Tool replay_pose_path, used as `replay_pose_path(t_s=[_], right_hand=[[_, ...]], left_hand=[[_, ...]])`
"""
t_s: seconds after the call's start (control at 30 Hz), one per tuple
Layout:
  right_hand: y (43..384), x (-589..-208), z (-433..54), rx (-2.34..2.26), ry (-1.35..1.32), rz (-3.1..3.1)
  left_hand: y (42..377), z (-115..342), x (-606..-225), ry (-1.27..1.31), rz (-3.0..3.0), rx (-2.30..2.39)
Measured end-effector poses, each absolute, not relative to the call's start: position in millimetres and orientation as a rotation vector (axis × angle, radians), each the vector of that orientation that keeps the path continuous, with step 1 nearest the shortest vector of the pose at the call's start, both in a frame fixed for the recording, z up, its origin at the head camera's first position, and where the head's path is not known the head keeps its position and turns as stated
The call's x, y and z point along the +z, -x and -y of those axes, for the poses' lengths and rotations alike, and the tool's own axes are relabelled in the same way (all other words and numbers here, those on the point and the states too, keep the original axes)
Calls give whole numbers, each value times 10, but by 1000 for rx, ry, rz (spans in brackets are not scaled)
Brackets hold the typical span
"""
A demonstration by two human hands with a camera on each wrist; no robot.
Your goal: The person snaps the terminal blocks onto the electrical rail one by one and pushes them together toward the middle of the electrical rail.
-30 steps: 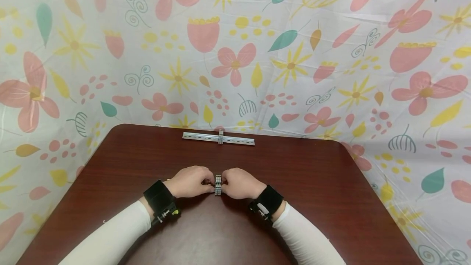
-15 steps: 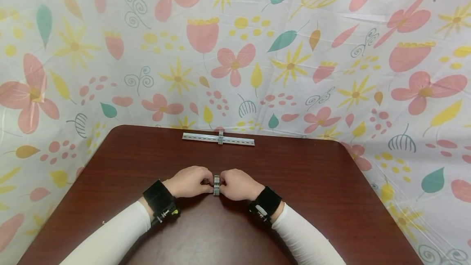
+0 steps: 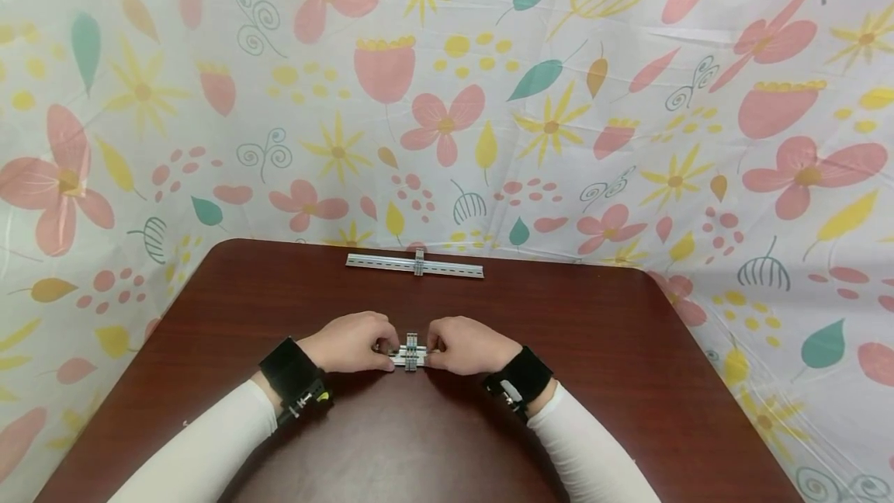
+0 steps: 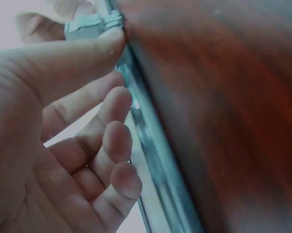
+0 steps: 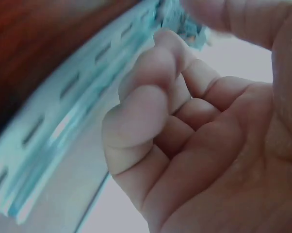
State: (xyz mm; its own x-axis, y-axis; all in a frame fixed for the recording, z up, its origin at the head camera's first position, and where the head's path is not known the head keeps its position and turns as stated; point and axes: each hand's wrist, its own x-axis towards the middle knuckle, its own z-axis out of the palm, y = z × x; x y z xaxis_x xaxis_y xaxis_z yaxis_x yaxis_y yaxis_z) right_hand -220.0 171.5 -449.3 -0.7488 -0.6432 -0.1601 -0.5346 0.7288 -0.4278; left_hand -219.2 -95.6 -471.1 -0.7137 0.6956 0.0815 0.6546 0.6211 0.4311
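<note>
A metal DIN rail lies crosswise between my two hands, with a stack of grey terminal blocks upright across it. My left hand pinches the rail just left of the blocks. In the left wrist view, its thumb overlaps the blocks and the other fingers curl along the rail. To the right of the blocks, my right hand pinches the rail. The right wrist view shows its curled fingers beside the slotted rail. Both hands hide the rail's outer parts in the head view.
Another slotted DIN rail lies near the table's far edge, with a grey terminal block mounted across its middle. The dark red-brown table has rounded far corners. A flower-print curtain hangs close behind it.
My hands have moved apart, away from the sides of the terminal blocks, so short lengths of rail now show on either side. The far rail has stayed in place.
</note>
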Motion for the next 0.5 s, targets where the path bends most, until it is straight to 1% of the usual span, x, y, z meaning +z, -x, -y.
replay_pose_path(t_s=[0.2,0.5], right_hand=[[2183,-4502,-1913,-514,911,-2671],[2205,-4564,-2158,-467,886,-2709]], left_hand=[[2173,1102,-4694,-1067,-2731,666],[2200,1508,-4682,-1022,-2721,685]])
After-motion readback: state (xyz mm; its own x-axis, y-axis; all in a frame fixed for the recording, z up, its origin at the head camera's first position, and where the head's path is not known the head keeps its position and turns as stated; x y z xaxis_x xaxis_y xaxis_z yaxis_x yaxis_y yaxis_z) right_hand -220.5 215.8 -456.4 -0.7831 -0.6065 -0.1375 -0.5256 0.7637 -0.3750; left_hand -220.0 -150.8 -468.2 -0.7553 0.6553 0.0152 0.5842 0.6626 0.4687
